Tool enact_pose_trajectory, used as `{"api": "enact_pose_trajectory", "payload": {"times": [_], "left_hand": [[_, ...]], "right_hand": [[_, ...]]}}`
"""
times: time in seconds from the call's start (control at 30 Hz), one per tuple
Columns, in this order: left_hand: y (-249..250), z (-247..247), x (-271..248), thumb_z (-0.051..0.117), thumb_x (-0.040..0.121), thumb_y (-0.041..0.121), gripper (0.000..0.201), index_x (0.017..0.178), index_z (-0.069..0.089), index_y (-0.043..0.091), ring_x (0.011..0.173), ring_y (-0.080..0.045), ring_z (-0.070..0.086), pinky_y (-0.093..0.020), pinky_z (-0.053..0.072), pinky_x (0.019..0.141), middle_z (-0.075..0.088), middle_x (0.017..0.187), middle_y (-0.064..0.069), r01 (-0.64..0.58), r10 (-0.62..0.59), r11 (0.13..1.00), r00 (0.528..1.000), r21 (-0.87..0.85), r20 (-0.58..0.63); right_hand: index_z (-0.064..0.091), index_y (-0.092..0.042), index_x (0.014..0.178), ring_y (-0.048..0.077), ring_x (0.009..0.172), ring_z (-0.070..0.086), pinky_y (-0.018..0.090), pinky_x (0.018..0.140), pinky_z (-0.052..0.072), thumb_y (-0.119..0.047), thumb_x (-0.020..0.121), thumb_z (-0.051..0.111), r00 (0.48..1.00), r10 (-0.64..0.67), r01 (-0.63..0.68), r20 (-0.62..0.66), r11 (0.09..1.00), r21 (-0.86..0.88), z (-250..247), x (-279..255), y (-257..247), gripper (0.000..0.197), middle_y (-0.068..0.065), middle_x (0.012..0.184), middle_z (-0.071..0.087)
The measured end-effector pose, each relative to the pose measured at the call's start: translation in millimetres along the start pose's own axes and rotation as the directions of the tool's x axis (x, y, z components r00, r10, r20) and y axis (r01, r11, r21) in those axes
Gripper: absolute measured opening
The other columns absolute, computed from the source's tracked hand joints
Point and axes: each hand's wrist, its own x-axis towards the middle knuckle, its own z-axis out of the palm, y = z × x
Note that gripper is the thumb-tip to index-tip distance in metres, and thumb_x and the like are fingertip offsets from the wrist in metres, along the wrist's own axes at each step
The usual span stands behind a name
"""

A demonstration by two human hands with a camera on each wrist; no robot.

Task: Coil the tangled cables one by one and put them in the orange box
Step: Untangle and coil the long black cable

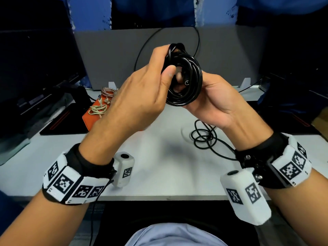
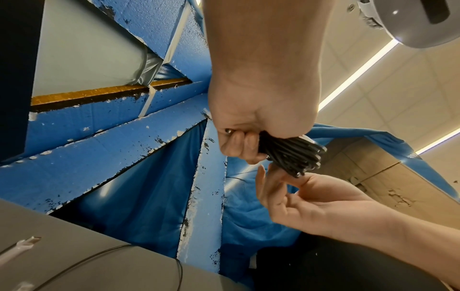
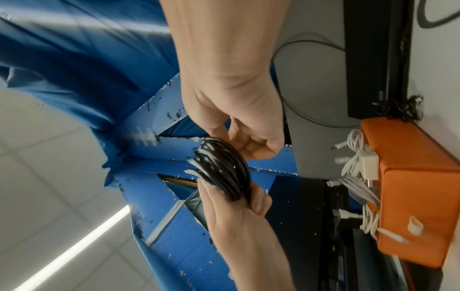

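black cable coil (image 1: 184,77) is up in the air between my two hands, above the white table (image 1: 159,166). going from the left: the orange box (image 1: 92,118) sits at the far left of the table with some pale coiled cables (image 1: 97,110) already on it. my left hand (image 1: 142,96) grips the coil, thumb pressed on the loops and fingers curled around them. my right hand (image 1: 214,98) is half open and supports the coil from below (i cannot tell if its fingers pinch the plug end). to do this step well, i think i should keep the loops tight with the left hand and tuck the end inside, so nothing springs open. one more black cable (image 1: 204,137) lies loose at the right.
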Motion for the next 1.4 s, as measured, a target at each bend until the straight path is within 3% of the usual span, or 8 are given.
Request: {"api": "enact_pose_trajectory", "payload": {"times": [0.23,0.37,0.6,0.8,1.03,1.17,1.3,1.4], "left_hand": [[-1.1,-2.3,0.5,0.032,0.11,0.037,0.058,0.162,0.005,0.032,0.07,-0.017,0.061,-0.046,0.05,0.069,0.063,0.085,0.005,0.04,-0.042,0.995,0.999,0.087,0.017],[-6.4,1.9,0.7,0.033,0.109,0.04,0.04,0.148,0.031,0.03,0.08,-0.019,0.06,-0.046,0.052,0.073,0.059,0.098,0.012,0.041,-0.047,0.983,0.999,0.18,0.028],[-12.9,5.8,4.2,0.033,0.108,0.043,0.038,0.14,0.035,0.023,0.077,-0.025,0.06,-0.039,0.044,0.067,0.063,0.093,0.005,0.078,-0.093,0.969,0.994,0.235,0.056],[-10.3,0.6,5.0,0.033,0.108,0.044,0.04,0.142,0.034,0.023,0.079,-0.022,0.062,-0.04,0.048,0.071,0.062,0.094,0.007,0.096,-0.113,0.97,0.991,0.224,0.065],[-29.0,1.6,10.0,0.042,0.108,0.04,0.035,0.141,0.044,0.029,0.095,0.0,0.063,-0.021,0.051,0.079,0.064,0.107,0.015,0.164,-0.144,0.972,0.982,-0.171,0.122],[-36.1,6.8,11.7,0.051,0.105,0.034,0.034,0.136,0.055,0.021,0.108,-0.009,0.068,-0.037,0.056,0.095,0.069,0.116,0.009,0.165,-0.139,0.892,0.986,-0.42,0.092],[-29.6,8.5,12.6,0.052,0.107,0.025,0.029,0.135,0.056,0.015,0.082,-0.001,0.068,-0.015,0.053,0.069,0.068,0.106,0.009,0.224,-0.193,0.79,0.974,-0.571,0.115],[-24.2,6.8,10.1,0.05,0.108,0.023,0.027,0.133,0.056,0.013,0.072,-0.001,0.065,-0.012,0.047,0.056,0.067,0.102,0.006,0.249,-0.209,0.75,0.968,-0.613,0.138]], "right_hand": [[0.073,-0.011,0.107,0.03,0.097,0.054,0.043,0.114,0.037,-0.069,0.098,0.038,0.989,0.088,-0.067,0.116,0.982,-0.178,0.4,-5.1,-4.2,0.069,0.004,0.078,0.065],[0.068,-0.015,0.121,0.023,0.113,0.065,0.045,0.116,0.042,-0.047,0.092,0.062,0.998,0.024,-0.001,0.056,0.921,-0.389,-3.6,-6.1,-0.2,0.044,0.004,0.111,0.072],[0.071,-0.012,0.106,0.015,0.1,0.07,0.033,0.099,0.053,-0.004,0.088,0.075,0.993,-0.039,0.103,0.108,0.716,-0.691,-6.7,-4.0,0.5,0.02,0.005,0.102,0.074],[0.075,-0.008,0.102,0.013,0.095,0.073,0.026,0.092,0.056,-0.007,0.095,0.071,0.984,-0.158,0.171,0.087,0.664,-0.728,-5.7,-3.6,2.2,0.009,0.003,0.096,0.078],[0.078,-0.008,0.099,0.016,0.102,0.074,0.029,0.099,0.053,-0.032,0.097,0.068,0.989,-0.125,0.146,0.084,0.659,-0.738,-4.9,-6.6,-0.1,0.025,0.007,0.101,0.079],[0.075,-0.002,0.102,0.035,0.118,0.068,0.059,0.118,0.037,-0.062,0.086,0.071,0.997,-0.047,0.079,0.064,0.7,-0.71,-8.6,-6.5,-4.1,0.062,0.018,0.113,0.076],[0.076,-0.011,0.097,0.022,0.103,0.07,0.06,0.116,0.038,-0.061,0.074,0.068,0.995,-0.035,0.089,0.09,0.696,-0.712,-9.6,-8.4,-8.9,0.056,0.006,0.099,0.079],[0.074,-0.001,0.107,0.036,0.111,0.067,0.064,0.117,0.035,-0.061,0.08,0.069,0.992,-0.023,0.106,0.122,0.672,-0.733,-13.2,-8.4,-7.3,0.066,0.019,0.111,0.076]]}}
